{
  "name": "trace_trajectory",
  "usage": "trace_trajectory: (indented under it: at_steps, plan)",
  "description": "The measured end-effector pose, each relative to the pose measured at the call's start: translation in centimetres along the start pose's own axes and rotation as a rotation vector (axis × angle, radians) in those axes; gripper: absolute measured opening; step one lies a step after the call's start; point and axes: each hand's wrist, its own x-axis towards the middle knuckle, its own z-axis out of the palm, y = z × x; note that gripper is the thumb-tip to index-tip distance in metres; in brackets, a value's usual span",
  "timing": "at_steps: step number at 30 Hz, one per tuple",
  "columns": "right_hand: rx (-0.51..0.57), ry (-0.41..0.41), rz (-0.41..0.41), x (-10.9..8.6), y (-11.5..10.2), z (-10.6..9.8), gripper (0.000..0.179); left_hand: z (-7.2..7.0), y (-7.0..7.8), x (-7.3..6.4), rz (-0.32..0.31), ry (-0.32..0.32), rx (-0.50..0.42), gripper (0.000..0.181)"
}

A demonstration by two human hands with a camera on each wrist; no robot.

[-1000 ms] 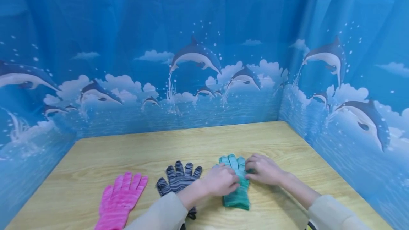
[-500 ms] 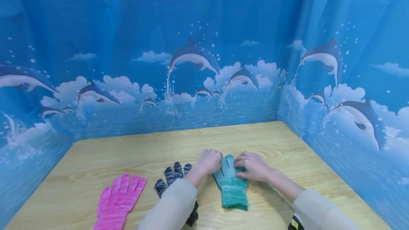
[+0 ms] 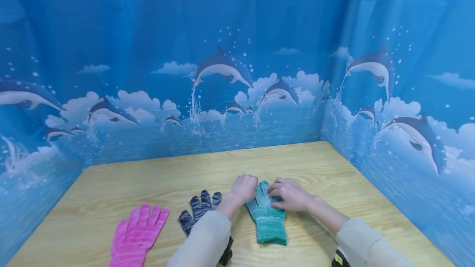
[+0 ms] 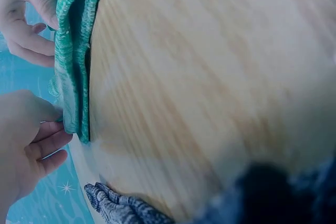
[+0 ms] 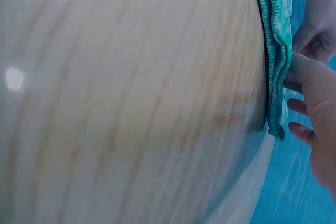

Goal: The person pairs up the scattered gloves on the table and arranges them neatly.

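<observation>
A green knit glove (image 3: 270, 219) lies on the table with its finger ends pointing away and its darker cuff towards me. My left hand (image 3: 245, 188) pinches the left edge of its finger part. In the left wrist view, that hand's thumb and fingertips (image 4: 55, 140) meet at the glove's edge. From the right side, my right hand (image 3: 291, 195) holds the glove's finger area with bent fingers. The right wrist view has its thumb against the green fabric, the lower fingers a little apart. Part of the glove's fingers is hidden behind both hands.
On the left of the wood-grain table (image 3: 178, 172) lies a pink glove (image 3: 137, 234). A black-and-grey striped glove (image 3: 194, 209) lies between it and the green one, partly under my left sleeve (image 3: 204, 242). A blue dolphin-print curtain (image 3: 167, 32) surrounds the table's back and sides.
My left hand has moved from over the middle of the green glove to the left edge of its finger part. The right hand has shifted slightly left, over the glove's fingers.
</observation>
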Motion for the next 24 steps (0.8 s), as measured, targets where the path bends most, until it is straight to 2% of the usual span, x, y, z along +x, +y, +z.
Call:
trace_trajectory:
  at_steps: [8, 16, 21, 24]
  plan:
    - [-0.001, -0.011, -0.015, 0.1, 0.1, 0.0, 0.026, -0.4, -0.1, 0.0, 0.004, 0.066, 0.071, 0.007]
    - [-0.034, -0.012, -0.045, 0.3, -0.4, -0.3, 0.026, 0.2, 0.1, -0.2, 0.009, 0.037, 0.188, 0.005]
    - [-0.045, -0.007, -0.079, 0.7, -1.2, -0.4, 0.026, 0.3, 0.0, -0.1, 0.002, 0.026, 0.197, 0.006]
    - [-0.026, -0.031, -0.082, 0.7, -1.4, -0.1, 0.028, 0.1, -0.1, 0.1, 0.005, 0.017, 0.198, 0.006]
